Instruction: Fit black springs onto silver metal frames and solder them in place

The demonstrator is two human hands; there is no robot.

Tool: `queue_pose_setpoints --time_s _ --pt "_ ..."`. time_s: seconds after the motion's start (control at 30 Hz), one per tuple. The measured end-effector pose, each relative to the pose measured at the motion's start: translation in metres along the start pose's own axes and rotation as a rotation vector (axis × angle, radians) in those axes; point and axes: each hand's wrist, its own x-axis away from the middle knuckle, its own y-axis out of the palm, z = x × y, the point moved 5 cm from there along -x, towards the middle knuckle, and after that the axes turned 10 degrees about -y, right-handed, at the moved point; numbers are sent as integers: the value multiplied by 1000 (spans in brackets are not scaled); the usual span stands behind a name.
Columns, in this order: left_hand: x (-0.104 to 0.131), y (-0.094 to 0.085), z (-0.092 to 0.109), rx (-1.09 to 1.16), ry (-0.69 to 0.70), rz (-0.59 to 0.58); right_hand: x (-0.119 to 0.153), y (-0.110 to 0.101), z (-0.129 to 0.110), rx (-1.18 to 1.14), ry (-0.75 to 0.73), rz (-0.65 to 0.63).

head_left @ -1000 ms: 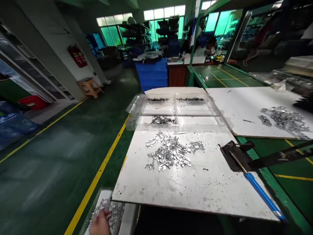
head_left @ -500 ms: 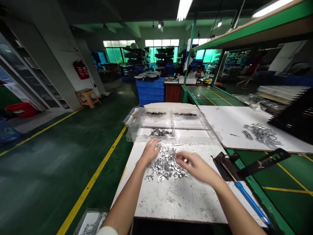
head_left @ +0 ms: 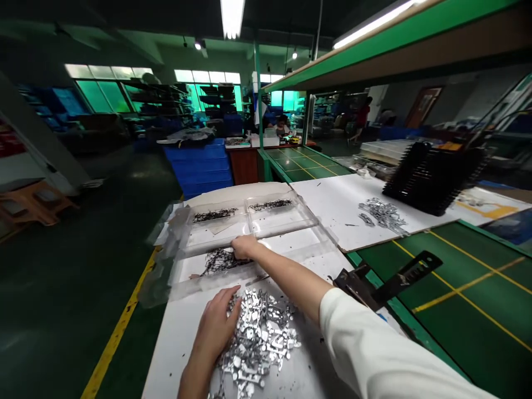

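Observation:
A pile of small silvery metal parts [head_left: 261, 332] lies on the white board [head_left: 172, 332]. My left hand [head_left: 218, 321] rests at the pile's left edge, fingers spread and slightly curved. Farther away, my right hand [head_left: 246, 247] reaches into the near compartment of a clear divided tray [head_left: 286, 239]. Its fingers are closed at a heap of thin black pieces [head_left: 220, 260]; what they pinch, if anything, is hidden. Two more heaps of black pieces [head_left: 215, 215] lie in the far compartments.
Right of the tray, another white board [head_left: 328, 205] carries loose silvery parts [head_left: 382, 215] and a black ribbed rack [head_left: 432, 177]. A black metal tool [head_left: 407, 280] stands at the board's right edge. Blue crates [head_left: 199, 166] are stacked behind. People are in the background.
My right hand has moved from the silvery pile forward into the tray's near compartment and closed. My left hand stays beside the pile. The view has turned right and come closer.

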Motion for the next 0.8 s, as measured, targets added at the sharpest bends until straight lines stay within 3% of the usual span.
queue_pose_setpoints --time_s 0.17,0.3,0.43,0.5,0.6,0.8 --pt "-4 -18 -23 25 -150 7 0 -1 -7 26 -94 41" --pt "1 -47 -66 -62 -294 -2 13 0 -4 17 -102 74" --pt "4 -63 -108 -159 -439 -125 26 3 4 -2 -61 45" --pt "5 -60 -113 -151 -453 -189 31 2 4 -2 -41 41" --pt "8 -49 -103 -72 -417 -260 37 -3 -3 13 -17 84" --pt "10 -38 -95 58 -419 -298 44 -15 -13 24 61 217"
